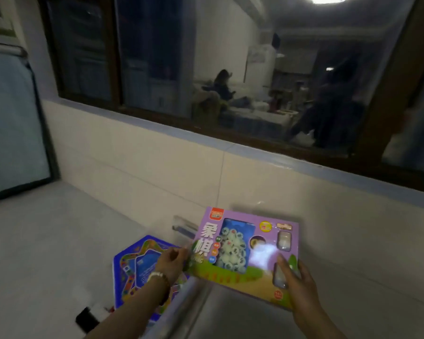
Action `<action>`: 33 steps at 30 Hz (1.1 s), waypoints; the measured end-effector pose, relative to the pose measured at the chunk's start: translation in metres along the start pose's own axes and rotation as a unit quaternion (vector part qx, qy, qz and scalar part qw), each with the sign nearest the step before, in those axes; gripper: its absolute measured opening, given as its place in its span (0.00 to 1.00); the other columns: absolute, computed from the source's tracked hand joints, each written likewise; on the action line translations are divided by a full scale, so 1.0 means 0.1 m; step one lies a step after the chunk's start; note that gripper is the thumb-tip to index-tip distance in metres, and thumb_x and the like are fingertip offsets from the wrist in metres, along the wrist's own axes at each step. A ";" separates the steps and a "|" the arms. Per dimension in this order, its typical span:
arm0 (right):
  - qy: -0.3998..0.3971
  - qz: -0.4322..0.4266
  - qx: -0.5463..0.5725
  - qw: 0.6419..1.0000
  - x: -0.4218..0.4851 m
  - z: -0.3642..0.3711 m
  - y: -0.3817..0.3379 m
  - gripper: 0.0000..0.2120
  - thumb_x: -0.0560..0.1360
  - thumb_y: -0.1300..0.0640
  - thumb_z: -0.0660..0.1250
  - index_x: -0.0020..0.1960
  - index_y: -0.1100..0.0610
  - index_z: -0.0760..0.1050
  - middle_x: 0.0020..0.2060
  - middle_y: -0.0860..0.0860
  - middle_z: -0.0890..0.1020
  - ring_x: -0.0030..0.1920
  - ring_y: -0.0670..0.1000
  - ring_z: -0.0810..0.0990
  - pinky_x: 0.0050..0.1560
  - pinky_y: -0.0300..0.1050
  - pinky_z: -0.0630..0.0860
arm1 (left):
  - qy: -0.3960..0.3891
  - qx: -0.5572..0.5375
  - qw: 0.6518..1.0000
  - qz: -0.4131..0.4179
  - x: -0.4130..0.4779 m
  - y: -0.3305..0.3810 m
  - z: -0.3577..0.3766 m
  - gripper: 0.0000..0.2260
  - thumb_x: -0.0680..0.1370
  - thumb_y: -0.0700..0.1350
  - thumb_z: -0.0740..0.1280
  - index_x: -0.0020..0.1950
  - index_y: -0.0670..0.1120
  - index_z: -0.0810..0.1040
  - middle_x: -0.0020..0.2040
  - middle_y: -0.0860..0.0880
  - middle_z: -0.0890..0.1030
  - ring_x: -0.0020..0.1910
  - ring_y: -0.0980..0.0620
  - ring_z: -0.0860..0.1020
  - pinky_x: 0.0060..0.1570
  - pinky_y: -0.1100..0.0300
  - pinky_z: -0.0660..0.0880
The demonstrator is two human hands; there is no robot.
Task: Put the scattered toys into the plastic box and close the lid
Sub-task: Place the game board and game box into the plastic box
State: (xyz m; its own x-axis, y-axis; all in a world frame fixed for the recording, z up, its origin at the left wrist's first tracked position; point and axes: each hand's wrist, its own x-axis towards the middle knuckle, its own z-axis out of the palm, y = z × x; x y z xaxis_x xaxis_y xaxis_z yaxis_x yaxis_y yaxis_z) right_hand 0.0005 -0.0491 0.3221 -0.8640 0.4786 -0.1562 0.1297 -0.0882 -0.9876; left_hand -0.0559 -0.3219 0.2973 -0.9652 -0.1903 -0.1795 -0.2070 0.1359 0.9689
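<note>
Low in the frame, in front of the tiled wall [157, 162], you hold the purple chess set box [245, 253] in the air, tilted, face toward you. Your left hand [171, 263] pinches its left edge. Your right hand [296, 287] is clamped on the lower right corner, thumb across the front. Under it lies a blue hexagonal game board [137, 267]. A clear plastic part [182, 226] sits just behind, near the wall. A translucent edge [196, 287] runs below the carton: possibly the plastic box rim, can't confirm. Lid: not identifiable.

Risks, my read:
- The left grip is only a fingertip pinch. A fast swing could twist the carton loose on that side.
- The carton is wide. If it goes in skewed, it may ride on the rim or the board and block the lid.
- The view is dim and blurred, so edge alignment is hard to judge.
- The small black object [86, 319] near your left forearm could get knocked.
</note>
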 end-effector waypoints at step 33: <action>-0.081 0.073 -0.023 0.994 0.83 1.24 0.79 0.20 0.69 0.48 0.74 0.58 0.53 0.76 0.52 0.55 0.82 0.48 0.59 0.83 0.51 0.58 0.80 | -0.171 0.348 0.914 -0.116 0.10 -1.59 -0.39 0.20 0.78 0.53 0.61 0.70 0.54 0.67 0.68 0.49 0.72 0.67 0.49 0.69 0.67 0.51 0.66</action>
State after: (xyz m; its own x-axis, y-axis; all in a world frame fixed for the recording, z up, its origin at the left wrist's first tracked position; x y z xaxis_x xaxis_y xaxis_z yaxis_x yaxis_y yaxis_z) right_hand -0.1211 -0.1249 0.2332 -0.9011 0.3157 -0.2974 0.2785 -0.1044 -0.9547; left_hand -0.0267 -0.3830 0.1476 -0.8514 0.0072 -0.5245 -0.3487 0.7392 0.5762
